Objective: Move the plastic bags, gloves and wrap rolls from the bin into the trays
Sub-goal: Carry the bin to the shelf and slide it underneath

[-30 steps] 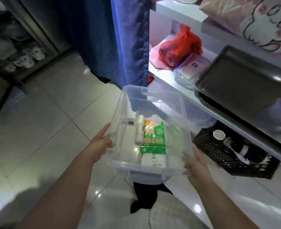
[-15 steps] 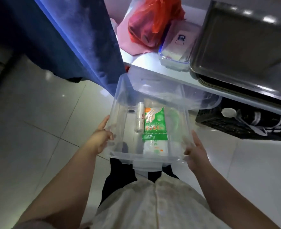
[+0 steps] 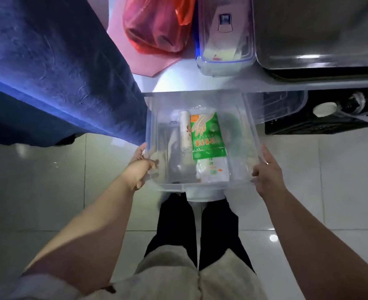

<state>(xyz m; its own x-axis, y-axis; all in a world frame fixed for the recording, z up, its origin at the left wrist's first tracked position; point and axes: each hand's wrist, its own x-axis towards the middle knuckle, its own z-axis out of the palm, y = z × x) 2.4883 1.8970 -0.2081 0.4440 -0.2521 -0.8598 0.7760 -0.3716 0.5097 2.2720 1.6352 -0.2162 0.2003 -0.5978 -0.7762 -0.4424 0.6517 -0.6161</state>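
Clear plastic bin (image 3: 202, 187) is now lower in my view and closer to the shelf than half a second ago: my head has tipped down, my legs and the pale garment fill the near foreground, and the bin's far rim sits at or just under the edge of the white shelf (image 3: 178, 81). I read this as the carry stage ending, with the bin being brought up to the shelf where the metal tray (image 3: 317, 31) waits at far right; nothing has left the bin yet. Going left to right: the left hand (image 3: 138, 169) grips the bin's left wall, fingers curled together over the rim, thumb outside. Inside, a pale wrap roll (image 3: 185, 131) lies lengthwise, touching the left edge of the green glove packet (image 3: 206, 135), which overlaps a white plastic bag pack (image 3: 213, 169) nearer me. The right hand (image 3: 267, 169) holds the right wall, fingers pressed flat along the outside, thumb towards the rim. Hard to make out: a small dark item near the roll's far end and a greenish smear right of the packet, which may be only a reflection. I cannot tell whether the bin rests on anything. The tray is cut off by the frame, so its inside is unseen. The blue curtain (image 3: 55, 68) hides the far left.
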